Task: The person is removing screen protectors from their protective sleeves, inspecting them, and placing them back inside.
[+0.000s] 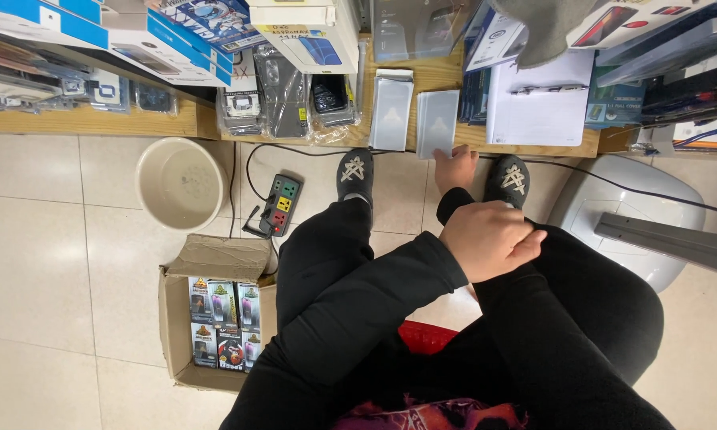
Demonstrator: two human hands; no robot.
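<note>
Grey card, it seemed, was what the grey flat rectangular packet (436,119) was made of. It was stood on end at the front edge of the low wooden shelf (95,121), just beside a second grey packet (391,107) of the same kind. So placed, both were judged to be easy to reach from a seat.

The right hand (456,167) was stretched forward and down between the two black shoes. Its fingertips were laid against the lower edge of the grey flat rectangular packet, so the packet lay directly above and beyond that hand, touching it. Whether the packet was pinched or only touched could not be told, since the fingertips were seen from behind.

The left hand (490,239) was held nearer the camera, curled closed over the black sleeve (452,204) of the right arm. Whether the cloth was gripped could not be made out. It was probably held there to keep the cuff back.

On the pale tiled floor (48,263) to the left, well apart from both hands, were seen a brown cardboard box (215,259) of small cartons, a round beige plastic basin (180,185) and a black power strip (279,205).
</note>
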